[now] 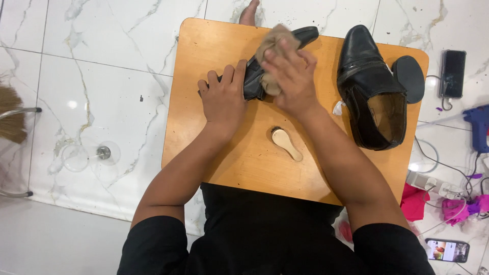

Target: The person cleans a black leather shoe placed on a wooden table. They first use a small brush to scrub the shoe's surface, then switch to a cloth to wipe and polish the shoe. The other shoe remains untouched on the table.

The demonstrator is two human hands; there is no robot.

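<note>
A small wooden surface [239, 168] with rounded corners sits over the person's lap, its smooth orange-brown top taking up most of the space between the arms. Toward the far edge of that surface lies a black leather shoe [254, 79] on its side, its toe reaching almost to the rim. The left hand [222, 99] lies flat over the shoe's heel end, fingers spread and pressing down rather than curled round anything. The right hand [291, 74] is closed on a crumpled tan cloth [270, 48], soft and bunched, held against the shoe's upper. Right of that shoe, on the same surface, stands the second black shoe [372, 91], upright with its opening showing a tan lining; its leather is glossy and creased, and its heel end sits close to the surface's right edge. Just beyond it, a dark oval sole piece [409, 78] overhangs the surface's far right corner. Nearer the person than the held shoe, a small brush [286, 143] with a pale wooden handle lies alone, with bare wood all around it. Off the surface's right edge the white marble floor [91, 76] is crowded with a blue glue gun [478, 125], cables and two phones; off its left edge the floor is far more open.
</note>
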